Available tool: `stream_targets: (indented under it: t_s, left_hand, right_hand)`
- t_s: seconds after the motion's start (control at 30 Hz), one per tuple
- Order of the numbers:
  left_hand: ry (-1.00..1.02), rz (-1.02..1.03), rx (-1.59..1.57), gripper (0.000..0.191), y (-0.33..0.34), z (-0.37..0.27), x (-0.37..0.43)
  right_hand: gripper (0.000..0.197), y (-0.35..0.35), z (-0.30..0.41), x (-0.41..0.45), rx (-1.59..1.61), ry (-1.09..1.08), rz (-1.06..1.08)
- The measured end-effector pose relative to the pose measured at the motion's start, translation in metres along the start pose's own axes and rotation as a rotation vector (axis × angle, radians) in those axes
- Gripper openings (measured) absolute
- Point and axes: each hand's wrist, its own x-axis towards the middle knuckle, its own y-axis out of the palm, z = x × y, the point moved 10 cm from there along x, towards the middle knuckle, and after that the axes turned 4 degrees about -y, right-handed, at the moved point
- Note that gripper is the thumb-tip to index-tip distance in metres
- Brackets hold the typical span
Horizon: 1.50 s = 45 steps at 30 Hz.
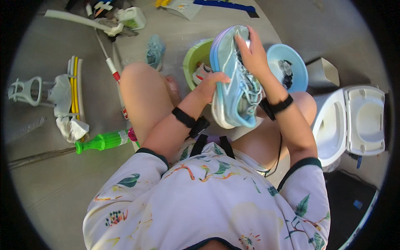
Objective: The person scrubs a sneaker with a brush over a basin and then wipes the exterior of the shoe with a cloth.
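A light blue running shoe [232, 84] with a pale, multicoloured sole is held up in front of me, its laces toward the right. My left hand [211, 84] grips its side near the middle, thumb on the upper. My right hand [253, 54] is at the toe end, with fingers on the upper and something white under them. Behind the shoe stands a green basin [191, 57] holding a white and red shoe [201, 73]. To its right, a blue basin [301, 72] contains dark and grey items [286, 73]. Another light blue shoe [154, 51] lies on the floor.
A white toilet [329, 125] with its lid raised is at my right, near a grey bin [325, 73]. A plastic jug [132, 18] stands at the upper left. A green plastic object [104, 141] and a folded stool-like item [62, 93] lie at the left.
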Motion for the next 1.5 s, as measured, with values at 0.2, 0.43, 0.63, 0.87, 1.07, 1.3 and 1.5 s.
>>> stream_targets:
  t_s: [0.2, 0.43, 0.63, 0.87, 1.07, 1.3, 1.5]
  left_hand:
    - [0.004, -0.024, 0.031, 0.044, 0.007, 0.001, -0.001]
    - [0.089, 0.028, -0.122, 0.056, 0.004, -0.026, 0.0]
    - [0.257, -0.342, 0.012, 0.031, -0.036, -0.032, 0.004]
    - [0.201, -0.316, 0.061, 0.04, -0.036, -0.022, 0.009]
    - [0.255, -0.155, 0.027, 0.045, -0.034, -0.021, 0.012]
    - [0.197, -0.295, 0.088, 0.039, -0.038, -0.024, 0.002]
    - [0.221, -0.211, 0.12, 0.036, -0.033, -0.029, 0.013]
  right_hand:
    - [0.065, -0.011, -0.011, -0.002, -0.068, 0.049, -0.06]
    - [0.051, 0.02, 0.022, -0.031, 0.342, 0.099, 0.234]
    - [0.063, 0.016, 0.029, -0.048, 0.024, 0.068, -0.047]
    - [0.051, 0.015, 0.049, -0.005, -0.133, -0.272, -0.041]
    - [0.044, 0.029, 0.095, -0.041, -0.245, -0.547, 0.363]
    - [0.035, 0.03, 0.074, -0.033, -0.113, -0.528, 0.282]
    - [0.035, 0.022, 0.071, -0.005, -0.277, -0.569, 0.387]
